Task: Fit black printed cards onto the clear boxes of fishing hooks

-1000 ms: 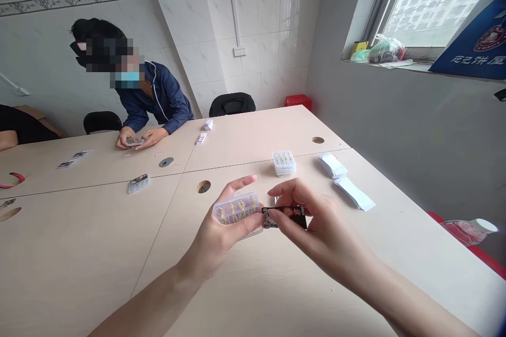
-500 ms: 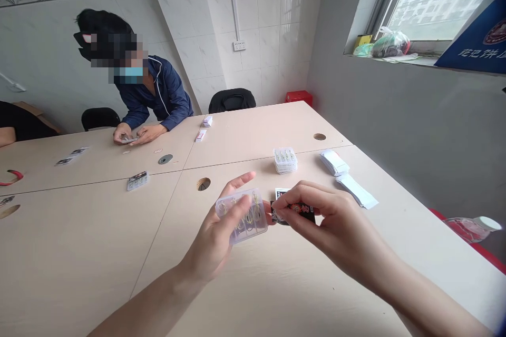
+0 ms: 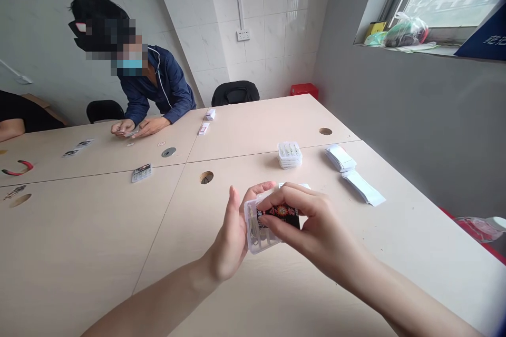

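Observation:
My left hand supports a clear plastic compartment box in front of me, its thumb raised off the box and its other fingers beneath or behind it. Small coiled pieces lie in the box's slots; their exact kind is hard to make out. Between the thumb and fingers of my right hand is a black printed card with a red and orange design. The card lies over the right part of the box, covering most of its slots. Behind my right fingers a light-coloured edge is partly hidden on the table.
A stack of clear boxes stands beyond my hands. White card piles lie to its right. Another filled box sits left of a round table hole. Across the table, a person handles something small.
My right hand has brought the black card left onto the box. My left thumb has lifted off the box, which has shifted right. The view has tilted slightly down.

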A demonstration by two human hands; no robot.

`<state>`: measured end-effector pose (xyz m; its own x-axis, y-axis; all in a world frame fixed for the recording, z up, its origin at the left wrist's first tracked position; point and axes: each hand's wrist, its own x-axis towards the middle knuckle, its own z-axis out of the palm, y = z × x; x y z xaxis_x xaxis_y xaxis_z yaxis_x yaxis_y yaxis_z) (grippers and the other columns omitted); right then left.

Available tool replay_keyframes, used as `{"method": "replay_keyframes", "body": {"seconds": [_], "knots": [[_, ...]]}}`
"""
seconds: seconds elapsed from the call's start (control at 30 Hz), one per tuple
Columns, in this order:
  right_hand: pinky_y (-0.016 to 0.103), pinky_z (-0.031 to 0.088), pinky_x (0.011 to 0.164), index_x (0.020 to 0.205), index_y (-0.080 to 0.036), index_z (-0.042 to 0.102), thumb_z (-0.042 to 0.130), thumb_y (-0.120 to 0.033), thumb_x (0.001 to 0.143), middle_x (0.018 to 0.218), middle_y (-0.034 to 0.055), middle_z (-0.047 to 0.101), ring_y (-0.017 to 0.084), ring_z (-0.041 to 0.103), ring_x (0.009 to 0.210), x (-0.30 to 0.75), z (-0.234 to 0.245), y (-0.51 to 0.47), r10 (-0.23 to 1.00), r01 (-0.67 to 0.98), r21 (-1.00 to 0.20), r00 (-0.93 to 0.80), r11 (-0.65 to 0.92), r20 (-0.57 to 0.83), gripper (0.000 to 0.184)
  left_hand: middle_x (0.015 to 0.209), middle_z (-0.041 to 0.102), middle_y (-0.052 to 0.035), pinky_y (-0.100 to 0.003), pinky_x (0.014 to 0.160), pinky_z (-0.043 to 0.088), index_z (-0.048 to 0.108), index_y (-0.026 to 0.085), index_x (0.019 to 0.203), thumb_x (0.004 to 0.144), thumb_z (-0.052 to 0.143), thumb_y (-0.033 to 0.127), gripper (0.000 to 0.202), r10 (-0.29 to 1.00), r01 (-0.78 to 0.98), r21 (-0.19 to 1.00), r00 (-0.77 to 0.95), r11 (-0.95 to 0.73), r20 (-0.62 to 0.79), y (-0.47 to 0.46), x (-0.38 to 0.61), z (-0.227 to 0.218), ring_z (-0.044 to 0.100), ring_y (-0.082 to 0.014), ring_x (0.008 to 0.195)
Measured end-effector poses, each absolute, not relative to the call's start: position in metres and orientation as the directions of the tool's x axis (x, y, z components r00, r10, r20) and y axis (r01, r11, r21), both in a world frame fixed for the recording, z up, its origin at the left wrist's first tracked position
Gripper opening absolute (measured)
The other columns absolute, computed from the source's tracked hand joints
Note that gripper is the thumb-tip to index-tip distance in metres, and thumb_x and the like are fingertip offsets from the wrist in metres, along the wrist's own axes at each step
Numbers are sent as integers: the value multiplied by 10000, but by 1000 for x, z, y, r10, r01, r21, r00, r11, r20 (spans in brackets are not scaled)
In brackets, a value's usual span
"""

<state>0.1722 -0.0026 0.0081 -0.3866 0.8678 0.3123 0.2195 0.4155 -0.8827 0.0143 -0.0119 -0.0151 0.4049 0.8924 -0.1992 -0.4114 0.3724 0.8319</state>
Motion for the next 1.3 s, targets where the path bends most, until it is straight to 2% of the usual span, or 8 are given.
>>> {"method": "replay_keyframes", "body": {"seconds": [0.13,0.3,0.53,0.7,0.87,1.03,1.3], "knots": [[228,444,625,914,-232,648,593,-39,818,909,-18,668,120,589,764,170,4,-1,866,145,-918,-412,368,282,223,1342,570,-91,-401,1017,367,456,242,1365,905,175,701,707,888,-398,852,434,340,-152,-12,15,-18,471,-283,1279],[240,465,683,937,-234,628,580,-33,817,940,-24,669,125,600,812,170,4,0,870,180,-913,-415,366,267,238,1384,534,-76,-397,1028,354,445,266,1393,911,171,689,697,891,-395,867,441,303,-111,-13,15,-18,442,-284,1299],[199,435,606,950,-248,628,597,-3,782,919,-38,629,95,557,742,167,2,-6,846,220,-853,-386,473,369,298,1377,532,-94,-406,1004,376,445,253,1400,901,168,704,727,898,-384,872,421,302,-126,-14,15,-17,468,-290,1268],[207,436,578,957,-249,620,597,-38,800,927,-24,623,102,556,708,167,3,-9,846,262,-836,-387,482,366,264,1383,529,-98,-419,949,421,416,297,1424,868,204,745,745,887,-397,858,443,327,-134,-15,15,-17,556,-289,1172],[197,441,547,950,-248,608,576,-48,807,933,-14,620,105,565,703,167,4,-10,848,262,-837,-383,480,366,248,1459,461,-64,-411,970,416,443,335,1404,859,211,755,726,892,-412,851,433,326,-132,-17,16,-16,538,-277,1196],[191,460,565,938,-235,596,584,-46,802,915,-14,616,101,561,705,165,4,-11,834,264,-815,-373,516,407,233,1417,505,-83,-424,1002,387,408,315,1427,862,187,752,748,886,-389,861,444,327,-136,-18,15,-15,540,-281,1199],[174,483,561,958,-235,580,565,-39,816,935,-12,592,90,568,713,165,5,-16,825,245,-815,-382,525,417,242,1366,547,-104,-444,960,402,305,315,1480,848,148,768,793,871,-353,882,476,313,-118,-20,14,-11,586,-297,1144]]}}
